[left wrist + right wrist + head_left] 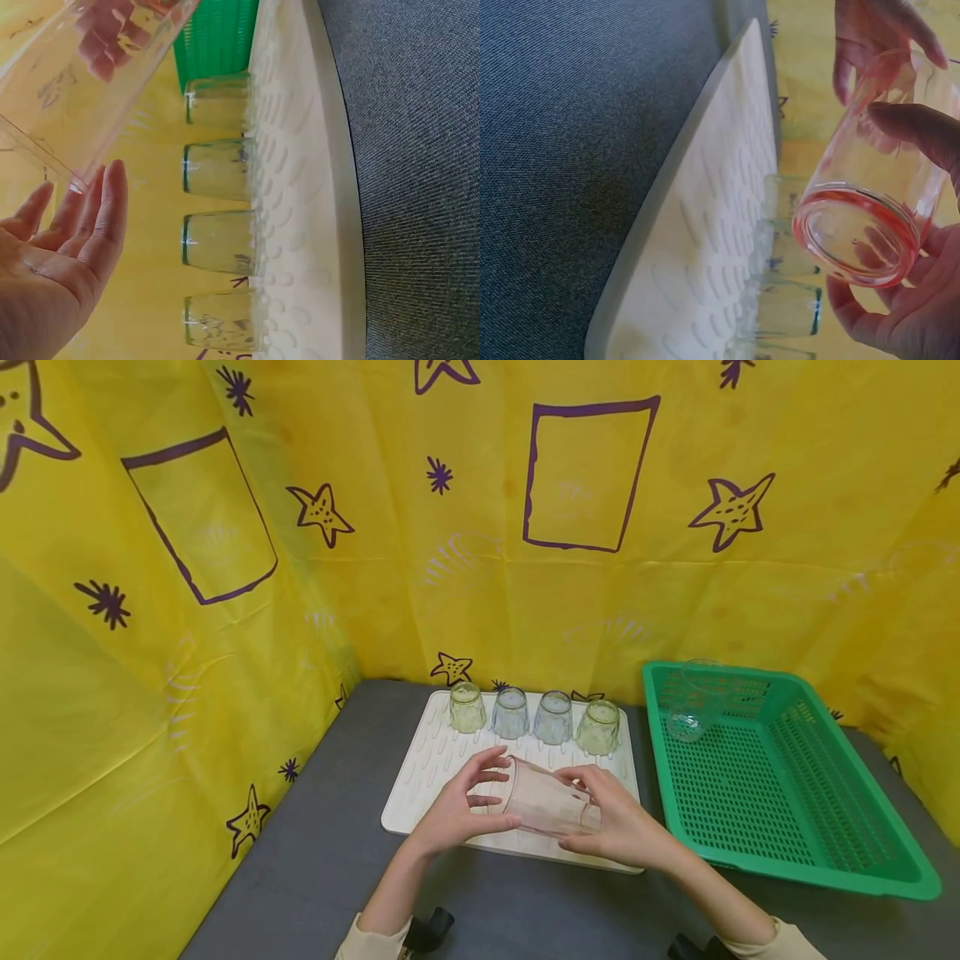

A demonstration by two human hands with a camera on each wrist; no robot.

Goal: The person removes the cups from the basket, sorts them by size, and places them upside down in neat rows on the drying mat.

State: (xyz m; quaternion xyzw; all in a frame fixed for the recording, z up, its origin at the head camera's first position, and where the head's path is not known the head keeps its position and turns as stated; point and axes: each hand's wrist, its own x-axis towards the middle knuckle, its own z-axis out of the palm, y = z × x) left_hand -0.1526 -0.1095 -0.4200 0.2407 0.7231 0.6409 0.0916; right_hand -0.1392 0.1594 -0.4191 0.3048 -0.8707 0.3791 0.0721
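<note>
A tall pink-tinted drinking glass (551, 797) is tilted nearly sideways above the white drying mat (420, 789). My right hand (622, 827) grips it near the base, thumb on one side and fingers on the other, as the right wrist view shows from the thick reddish bottom (855, 240). At the mouth end, my left hand (453, 810) has its fingers spread and slightly bent, fingertips right at the rim in the left wrist view. Behind the hands, several short glasses stand upside down in a row, green ones (467, 708) at the ends and bluish ones (511, 714) between.
To the right stands a green plastic basket (780, 802) with slotted sides, a clear glass (686, 722) leaning in its far left corner. The mat lies on a dark grey table (300, 868). A yellow patterned cloth (465, 585) hangs behind and at the left.
</note>
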